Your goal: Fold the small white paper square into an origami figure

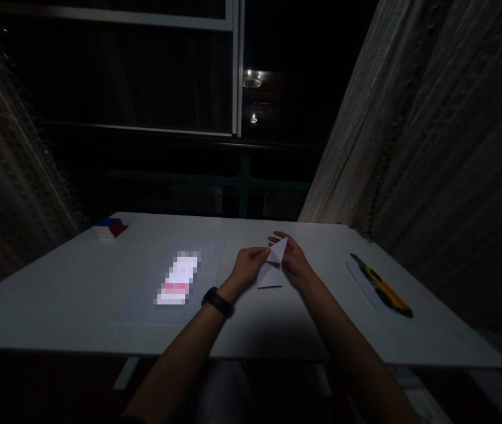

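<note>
A small sheet of white folded paper (270,275) is held up just over the middle of the table, with a pointed triangular flap rising at its upper right. My left hand (249,263) pinches its left side, thumb on the flap; a black watch band is on that wrist. On the other side, my right hand (296,262) supports the paper, its fingers curving up behind the tip and its thumb near the right edge. The paper partly hides the right palm, and dim light blurs the exact grip.
On the white table (78,294), a lit phone (178,280) with a blurred-out screen lies on a pale sheet (138,306) to the left. A blue, white and red block (108,228) sits far left. A yellow-and-black utility knife (386,288) rests beside white paper (363,282) on the right.
</note>
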`<state>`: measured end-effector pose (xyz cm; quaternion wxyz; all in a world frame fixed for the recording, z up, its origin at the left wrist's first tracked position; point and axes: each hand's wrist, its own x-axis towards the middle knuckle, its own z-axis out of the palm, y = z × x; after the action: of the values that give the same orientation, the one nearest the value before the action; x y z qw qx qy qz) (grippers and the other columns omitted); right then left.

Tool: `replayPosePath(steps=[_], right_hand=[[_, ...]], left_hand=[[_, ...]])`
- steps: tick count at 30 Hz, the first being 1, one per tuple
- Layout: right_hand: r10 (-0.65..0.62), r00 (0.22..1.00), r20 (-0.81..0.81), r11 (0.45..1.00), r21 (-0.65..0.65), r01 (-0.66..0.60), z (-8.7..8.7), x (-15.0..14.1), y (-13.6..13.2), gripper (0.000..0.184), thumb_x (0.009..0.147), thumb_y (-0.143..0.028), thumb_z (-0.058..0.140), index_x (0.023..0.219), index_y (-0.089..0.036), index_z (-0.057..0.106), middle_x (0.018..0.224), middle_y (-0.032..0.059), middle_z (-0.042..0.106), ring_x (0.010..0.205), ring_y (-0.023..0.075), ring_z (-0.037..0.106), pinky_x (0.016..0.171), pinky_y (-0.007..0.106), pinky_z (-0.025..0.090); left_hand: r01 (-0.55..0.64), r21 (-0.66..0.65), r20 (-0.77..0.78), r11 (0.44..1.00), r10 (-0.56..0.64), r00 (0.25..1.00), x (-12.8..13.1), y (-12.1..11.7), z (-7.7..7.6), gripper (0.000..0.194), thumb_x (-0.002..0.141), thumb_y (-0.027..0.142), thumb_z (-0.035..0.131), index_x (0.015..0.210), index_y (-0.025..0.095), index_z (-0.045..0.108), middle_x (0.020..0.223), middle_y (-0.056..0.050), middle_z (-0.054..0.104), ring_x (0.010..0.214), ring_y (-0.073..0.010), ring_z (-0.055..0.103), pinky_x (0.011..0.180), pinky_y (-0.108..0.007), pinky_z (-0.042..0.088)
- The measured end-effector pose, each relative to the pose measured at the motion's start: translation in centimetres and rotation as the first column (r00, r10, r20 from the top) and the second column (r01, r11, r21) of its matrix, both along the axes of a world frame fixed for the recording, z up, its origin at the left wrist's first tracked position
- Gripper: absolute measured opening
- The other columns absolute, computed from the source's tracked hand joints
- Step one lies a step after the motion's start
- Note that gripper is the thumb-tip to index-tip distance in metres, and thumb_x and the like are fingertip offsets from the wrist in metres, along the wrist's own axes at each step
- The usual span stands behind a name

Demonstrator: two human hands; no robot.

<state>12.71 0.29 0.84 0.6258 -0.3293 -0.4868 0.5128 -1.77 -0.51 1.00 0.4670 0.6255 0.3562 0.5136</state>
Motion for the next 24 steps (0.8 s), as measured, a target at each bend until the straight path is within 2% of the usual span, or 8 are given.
replayPosePath(steps=[3, 5, 7, 9, 11, 13, 17, 24], right_hand=[[-0.067, 0.997, -0.029, 0.995, -0.08, 0.065, -0.1, 0.0, 0.2, 0.054, 0.047, -0.013, 0.072, 0.096, -0.027, 0.056, 0.09, 0.0005, 0.065, 0.08, 0.0192, 0.061, 0.071, 0.034, 0.049], [-0.146, 0.989, -0.039, 0.986, -0.087, 0.142, -0.2, 0.0, 0.3, 0.045, 0.047, -0.018, 0.075, 0.087, -0.025, 0.056, 0.082, -0.0011, 0.064, 0.073, 0.0176, 0.061, 0.068, 0.032, 0.048], [-0.184, 0.983, -0.021, 0.982, -0.057, 0.182, -0.1, -0.1, 0.3, 0.033, 0.052, -0.029, 0.075, 0.08, -0.023, 0.058, 0.079, -0.0001, 0.063, 0.073, 0.0171, 0.06, 0.069, 0.03, 0.047], [-0.15, 0.989, 0.011, 0.988, -0.041, 0.15, 0.1, -0.3, 0.0, 0.027, 0.065, -0.045, 0.065, 0.075, -0.02, 0.061, 0.081, 0.0038, 0.064, 0.077, 0.0186, 0.059, 0.07, 0.031, 0.046], [-0.088, 0.995, 0.043, 0.995, -0.04, 0.089, 0.4, -0.5, -0.3, 0.039, 0.073, -0.055, 0.053, 0.072, -0.017, 0.063, 0.081, 0.0072, 0.065, 0.079, 0.0207, 0.059, 0.071, 0.033, 0.046], [-0.085, 0.991, 0.107, 0.996, 0.001, 0.085, 0.6, -0.7, -0.5, 0.04, 0.071, -0.056, 0.056, 0.069, -0.016, 0.064, 0.075, 0.006, 0.064, 0.075, 0.0207, 0.059, 0.069, 0.033, 0.046], [-0.195, 0.95, 0.245, 0.975, 0.152, 0.161, 0.7, -0.7, -0.5, 0.028, 0.063, -0.046, 0.068, 0.064, -0.018, 0.064, 0.076, 0.003, 0.063, 0.077, 0.02, 0.057, 0.072, 0.032, 0.045], [-0.285, 0.905, 0.315, 0.946, 0.242, 0.214, 0.9, -0.8, -0.7, 0.027, 0.07, -0.044, 0.061, 0.073, -0.018, 0.065, 0.086, 0.0048, 0.063, 0.082, 0.0206, 0.058, 0.073, 0.032, 0.045]], left_hand=[[-0.043, -0.043, 0.088, 0.998, 0.046, 0.995, 0.0, 0.5, -0.4, 0.034, 0.07, 0.039, 0.062, 0.084, 0.009, 0.07, 0.077, -0.009, 0.069, 0.069, -0.0189, 0.061, 0.062, -0.027, 0.045], [-0.054, -0.049, 0.124, 0.997, 0.06, 0.991, 0.0, 0.9, -0.6, 0.034, 0.07, 0.039, 0.062, 0.085, 0.009, 0.069, 0.08, -0.009, 0.069, 0.07, -0.0184, 0.061, 0.062, -0.026, 0.045], [-0.071, -0.046, 0.128, 0.996, 0.077, 0.989, -0.2, 1.1, -0.6, 0.034, 0.07, 0.039, 0.061, 0.086, 0.009, 0.069, 0.082, -0.01, 0.069, 0.072, -0.0185, 0.061, 0.062, -0.026, 0.045], [-0.107, -0.029, 0.101, 0.994, 0.109, 0.989, -0.3, 1.1, -0.5, 0.034, 0.071, 0.038, 0.06, 0.086, 0.009, 0.069, 0.081, -0.01, 0.069, 0.073, -0.0189, 0.061, 0.063, -0.026, 0.045], [-0.157, 0.005, 0.055, 0.988, 0.157, 0.986, -0.4, 1.0, -0.5, 0.032, 0.072, 0.038, 0.059, 0.085, 0.01, 0.07, 0.08, -0.009, 0.069, 0.074, -0.0192, 0.061, 0.063, -0.026, 0.045], [-0.195, 0.04, 0.005, 0.98, 0.195, 0.981, -0.4, 0.8, -0.4, 0.031, 0.073, 0.038, 0.058, 0.083, 0.011, 0.07, 0.079, -0.008, 0.069, 0.075, -0.0195, 0.061, 0.064, -0.027, 0.045], [-0.211, 0.056, -0.023, 0.976, 0.212, 0.977, -0.3, 0.6, -0.2, 0.031, 0.071, 0.039, 0.06, 0.082, 0.012, 0.071, 0.079, -0.008, 0.07, 0.075, -0.0202, 0.062, 0.067, -0.028, 0.046], [-0.145, -0.023, 0.051, 0.989, 0.146, 0.988, -0.3, 0.2, 0.3, 0.031, 0.067, 0.036, 0.063, 0.082, 0.01, 0.07, 0.081, -0.009, 0.07, 0.074, -0.021, 0.062, 0.066, -0.029, 0.047]])
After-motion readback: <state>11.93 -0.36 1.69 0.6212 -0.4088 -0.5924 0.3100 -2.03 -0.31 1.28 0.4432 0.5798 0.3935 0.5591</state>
